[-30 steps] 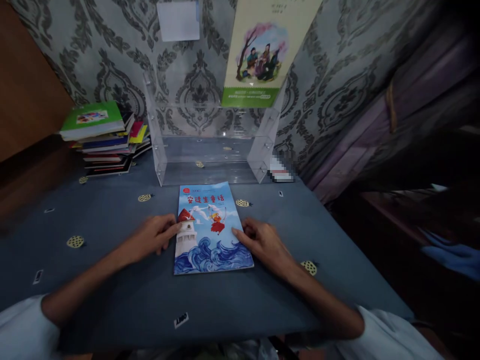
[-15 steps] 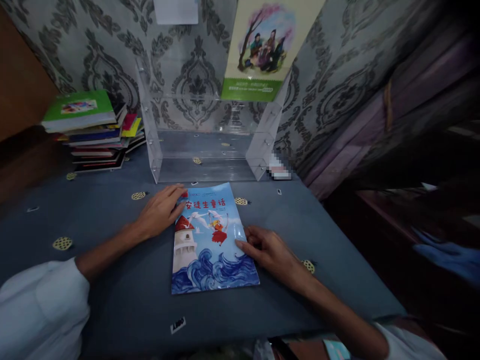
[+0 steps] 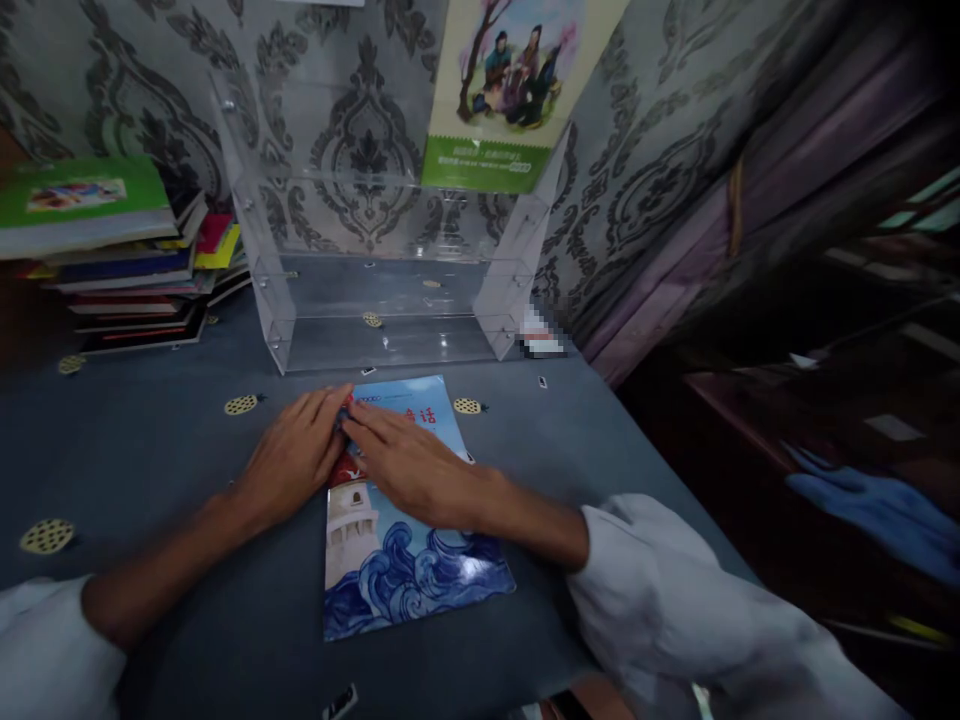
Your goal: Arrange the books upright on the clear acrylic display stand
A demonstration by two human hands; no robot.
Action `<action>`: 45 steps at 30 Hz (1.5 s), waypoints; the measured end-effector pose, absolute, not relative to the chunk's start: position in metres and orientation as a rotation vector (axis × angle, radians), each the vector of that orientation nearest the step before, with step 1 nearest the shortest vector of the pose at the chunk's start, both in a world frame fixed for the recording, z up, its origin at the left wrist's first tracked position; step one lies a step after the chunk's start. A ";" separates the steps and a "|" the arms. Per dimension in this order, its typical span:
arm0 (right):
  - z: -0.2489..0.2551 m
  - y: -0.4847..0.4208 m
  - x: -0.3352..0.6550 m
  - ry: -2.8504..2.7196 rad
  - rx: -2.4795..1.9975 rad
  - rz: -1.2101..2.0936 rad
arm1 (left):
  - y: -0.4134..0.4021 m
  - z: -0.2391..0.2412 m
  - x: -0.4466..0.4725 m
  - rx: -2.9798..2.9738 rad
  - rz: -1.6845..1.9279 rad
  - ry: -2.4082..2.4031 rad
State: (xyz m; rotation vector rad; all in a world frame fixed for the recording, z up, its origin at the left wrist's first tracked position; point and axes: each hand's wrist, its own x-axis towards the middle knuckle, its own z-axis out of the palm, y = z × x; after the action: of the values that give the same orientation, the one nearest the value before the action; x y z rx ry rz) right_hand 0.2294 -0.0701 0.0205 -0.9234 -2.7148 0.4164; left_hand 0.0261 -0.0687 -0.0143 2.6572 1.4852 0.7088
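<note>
A clear plastic shelf [image 3: 420,345] stands just beyond the fingers [image 3: 324,405]; a stack of books [image 3: 112,250] lies well to their left, and a picture book [image 3: 502,90] stands above them.

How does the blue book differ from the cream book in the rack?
The blue book lies flat on the table; the cream book stands upright in the rack. The left hand and right hand touch the blue book; nothing touches the cream book. The blue book shows waves and a lighthouse, the cream book figures under a tree. Both are illustrated.
</note>
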 end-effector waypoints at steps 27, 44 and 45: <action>-0.014 -0.013 0.320 -1.905 -1.059 1.149 | -0.051 0.002 0.046 2.802 0.071 1.166; -0.009 -0.015 0.320 -1.967 -1.017 1.114 | -0.072 0.008 0.105 2.815 0.057 0.506; -0.009 -0.015 0.320 -1.965 -1.022 1.111 | -0.076 0.009 0.106 2.811 0.048 0.480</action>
State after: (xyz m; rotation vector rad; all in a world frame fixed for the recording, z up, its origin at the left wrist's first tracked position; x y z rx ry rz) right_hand 0.3195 -0.0153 -0.0094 -1.0222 -1.9655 1.1106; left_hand 0.1060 -0.0757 0.0087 2.8110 0.4799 0.0477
